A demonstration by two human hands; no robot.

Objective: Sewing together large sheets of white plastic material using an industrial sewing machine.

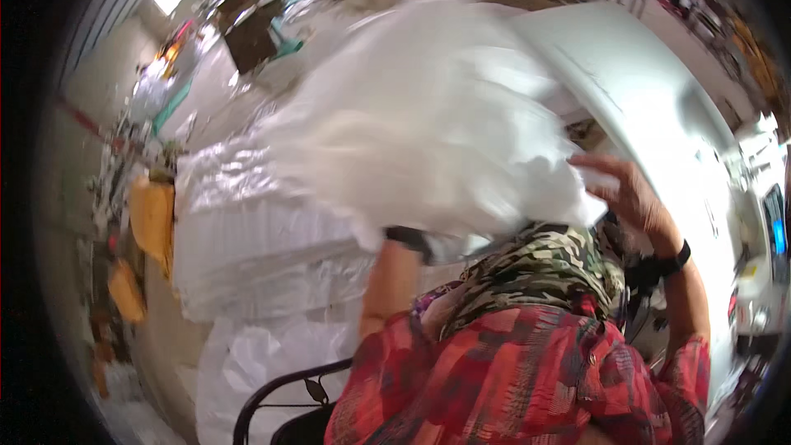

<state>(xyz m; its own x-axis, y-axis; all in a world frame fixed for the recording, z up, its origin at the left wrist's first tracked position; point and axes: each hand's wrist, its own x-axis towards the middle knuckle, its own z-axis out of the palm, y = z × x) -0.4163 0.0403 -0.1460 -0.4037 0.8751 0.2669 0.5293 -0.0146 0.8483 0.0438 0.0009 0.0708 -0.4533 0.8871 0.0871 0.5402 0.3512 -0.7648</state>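
Note:
A large, thin white sheet [428, 124] billows in front of me, smeared by motion. I cannot tell whether it is plastic or cloth. My left wrist [409, 241], with a black band on it, reaches under the near edge of the sheet, which hides the hand and its fingers. To the right, my right hand [633, 198] is raised beside the sheet's right corner, fingers stretched out and apart. It is slightly blurred, and no firm grip on the sheet shows.
Stacks of flat white goods under shiny clear plastic [264, 239] lie on my left. A white machine table [659, 99] curves along my right, with a machine panel [774, 222] beyond it. A black metal chair frame [264, 400] stands at the lower left. A brown box [250, 43] sits farther back.

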